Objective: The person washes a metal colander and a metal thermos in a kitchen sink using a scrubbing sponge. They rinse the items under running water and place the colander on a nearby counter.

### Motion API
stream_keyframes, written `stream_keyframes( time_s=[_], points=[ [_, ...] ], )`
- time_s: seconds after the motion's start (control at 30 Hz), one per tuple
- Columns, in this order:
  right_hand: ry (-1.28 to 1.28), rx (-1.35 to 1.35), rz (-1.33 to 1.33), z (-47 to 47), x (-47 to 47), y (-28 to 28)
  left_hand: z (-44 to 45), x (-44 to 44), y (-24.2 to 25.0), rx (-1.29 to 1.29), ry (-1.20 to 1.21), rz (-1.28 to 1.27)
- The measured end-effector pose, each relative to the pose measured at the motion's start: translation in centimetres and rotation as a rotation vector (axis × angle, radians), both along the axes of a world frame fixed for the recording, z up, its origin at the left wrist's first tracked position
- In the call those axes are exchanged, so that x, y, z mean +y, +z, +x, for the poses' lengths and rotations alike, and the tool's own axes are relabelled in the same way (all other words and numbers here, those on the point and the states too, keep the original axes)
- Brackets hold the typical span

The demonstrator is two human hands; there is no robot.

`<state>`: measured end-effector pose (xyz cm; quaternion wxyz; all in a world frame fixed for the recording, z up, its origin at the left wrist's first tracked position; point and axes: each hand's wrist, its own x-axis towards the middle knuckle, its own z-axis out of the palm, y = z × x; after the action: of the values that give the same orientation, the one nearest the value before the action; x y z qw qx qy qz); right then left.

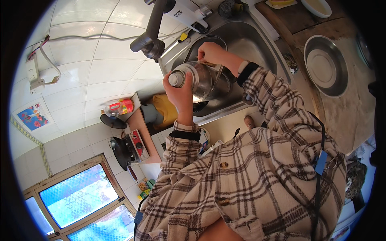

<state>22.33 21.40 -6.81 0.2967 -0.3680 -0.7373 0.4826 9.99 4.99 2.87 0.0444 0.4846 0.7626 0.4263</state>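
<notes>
Over the steel sink a rounded, shiny metal kettle lies tipped on its side. My left hand grips its near end, thumb and fingers around a pale round cap. My right hand bends over the kettle's upper side, fingers pinched on a small brownish scrubber-like piece that seems to touch the metal. A thin curved handle loops out from the kettle's right side. Dark round cookware in the basin is partly hidden behind the kettle and my right hand.
A dark faucet hangs above the sink's left edge, near a white water-heater unit. A knife with a yellow-black handle lies on the rim. Right, a metal basin sits on a wooden board. Left are an oil bottle and a wok.
</notes>
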Motion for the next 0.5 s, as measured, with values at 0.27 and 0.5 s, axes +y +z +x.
stream_keyframes(
  time_s=[0.27,0.5],
  points=[
    [0.266,-0.185,0.178,-6.5,4.0,3.3,0.5,0.3,-0.4,0.056,0.003,0.065],
    [-0.349,-0.037,-0.004,0.2,-9.5,1.7,-0.5,0.0,1.2,0.068,0.122,-0.018]
  ],
)
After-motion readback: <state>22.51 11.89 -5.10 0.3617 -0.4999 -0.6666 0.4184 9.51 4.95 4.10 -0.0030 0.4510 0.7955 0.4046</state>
